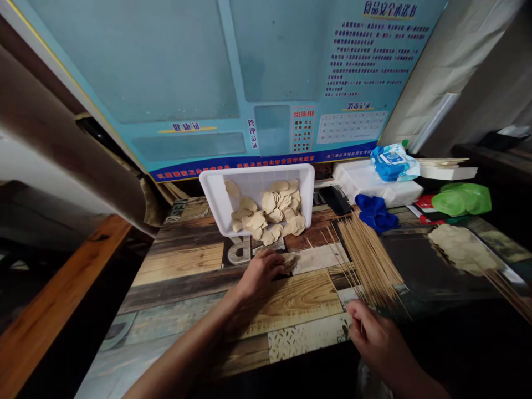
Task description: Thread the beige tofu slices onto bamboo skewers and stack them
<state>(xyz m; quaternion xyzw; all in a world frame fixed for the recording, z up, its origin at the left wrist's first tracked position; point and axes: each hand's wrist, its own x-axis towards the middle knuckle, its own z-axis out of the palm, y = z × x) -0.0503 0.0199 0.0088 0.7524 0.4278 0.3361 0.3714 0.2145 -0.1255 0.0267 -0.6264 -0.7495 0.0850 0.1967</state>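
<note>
My left hand (pixel 261 271) rests on the wood-patterned table (pixel 183 266), fingers closed around a few pale round slices (pixel 290 260). Just beyond it a white tray (pixel 216 194) holds several more of the same slices (pixel 272 213). My right hand (pixel 372 332) is near the table's front edge, fingers pinched on a thin bamboo skewer. A fanned pile of bamboo skewers (pixel 368 255) lies just above that hand.
A dark tray (pixel 415 266) at right carries a heap of pale slices (pixel 461 246) and more skewers. Blue gloves (pixel 376 213), a wet-wipe pack (pixel 393 160), a white box (pixel 366 180) and a green bag (pixel 461 199) sit behind. A blue poster leans at the back.
</note>
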